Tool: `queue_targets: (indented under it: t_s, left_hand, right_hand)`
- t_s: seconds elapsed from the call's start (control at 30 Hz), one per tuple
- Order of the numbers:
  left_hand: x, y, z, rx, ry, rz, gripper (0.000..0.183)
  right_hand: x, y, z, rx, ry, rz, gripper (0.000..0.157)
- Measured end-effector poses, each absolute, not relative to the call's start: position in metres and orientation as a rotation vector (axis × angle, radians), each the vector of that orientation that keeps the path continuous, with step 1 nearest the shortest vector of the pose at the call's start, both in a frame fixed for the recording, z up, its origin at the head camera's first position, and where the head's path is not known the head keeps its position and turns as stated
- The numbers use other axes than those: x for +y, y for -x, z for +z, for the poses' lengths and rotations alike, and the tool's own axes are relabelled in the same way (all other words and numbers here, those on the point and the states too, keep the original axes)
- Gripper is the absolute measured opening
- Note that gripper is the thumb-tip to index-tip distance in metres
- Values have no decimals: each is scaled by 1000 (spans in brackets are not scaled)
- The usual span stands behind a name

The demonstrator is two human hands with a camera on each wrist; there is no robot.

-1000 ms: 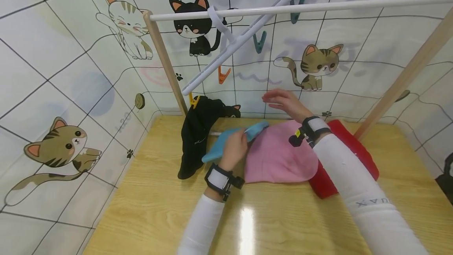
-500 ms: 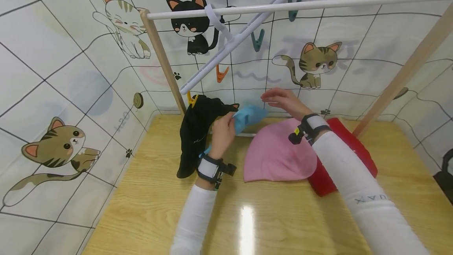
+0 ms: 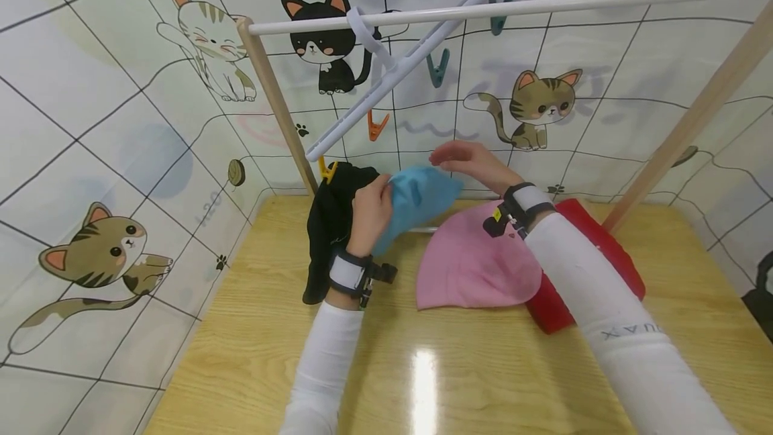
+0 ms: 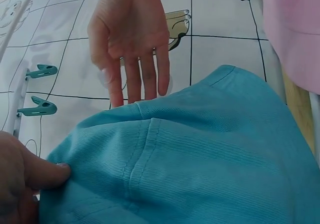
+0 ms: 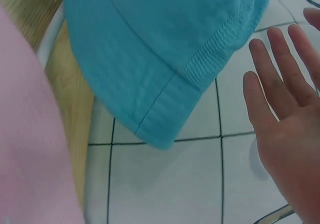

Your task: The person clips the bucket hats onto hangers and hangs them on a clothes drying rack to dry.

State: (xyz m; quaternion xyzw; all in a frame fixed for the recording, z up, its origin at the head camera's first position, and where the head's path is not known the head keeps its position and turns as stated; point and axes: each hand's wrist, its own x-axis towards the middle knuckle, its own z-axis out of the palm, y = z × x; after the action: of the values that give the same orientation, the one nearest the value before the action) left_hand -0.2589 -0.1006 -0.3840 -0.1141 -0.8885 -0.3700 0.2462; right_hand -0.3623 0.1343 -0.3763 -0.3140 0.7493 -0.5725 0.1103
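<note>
A blue fabric bucket hat [image 3: 423,197] is held up over the back of the table by my left hand [image 3: 371,213]. The thumb pinches its edge, plain in the left wrist view, where the stitched hat [image 4: 200,149] fills the lower half. My right hand [image 3: 471,161] hovers just beyond the hat, its fingers [image 4: 145,76] extended. In the right wrist view the hat's brim [image 5: 165,114] lies left of the right hand [image 5: 290,108], with a gap between. Behind my left hand a black hat [image 3: 329,240] hangs from a yellow clothespin [image 3: 328,171].
A white hanger [image 3: 404,66] hangs tilted from the rail [image 3: 543,12], bearing an orange clothespin [image 3: 377,126] and two green clothespins [image 3: 437,67]. On the wooden table [image 3: 483,368] lie a pink hat [image 3: 477,267] and a red cloth item [image 3: 552,307] under my right forearm. A wooden post [image 3: 682,126] stands right.
My left hand has raised the blue hat from near the table, and the hat has unfolded toward the right hand. The right hand has shifted slightly left and up.
</note>
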Motion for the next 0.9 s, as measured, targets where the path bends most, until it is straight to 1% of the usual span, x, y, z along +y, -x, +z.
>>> queue_targets:
  t_s: [0.2, 0.3, 0.6, 0.9]
  left_hand:
    - [-103, 259, -379, -2397, 297, -1000, 17]
    - [-105, 259, -376, -2376, 288, -1008, 16]
    - [-109, 260, -373, -2381, 261, -1002, 17]
    - [-112, 260, -377, -2390, 241, -1028, 18]
  right_hand:
    - [122, 362, -364, 2201, 914, -1652, 43]
    - [115, 362, -356, 2206, 909, -1666, 44]
    - [101, 366, -334, 2235, 1021, -1666, 39]
    - [81, 369, -302, 2192, 1111, -1756, 33]
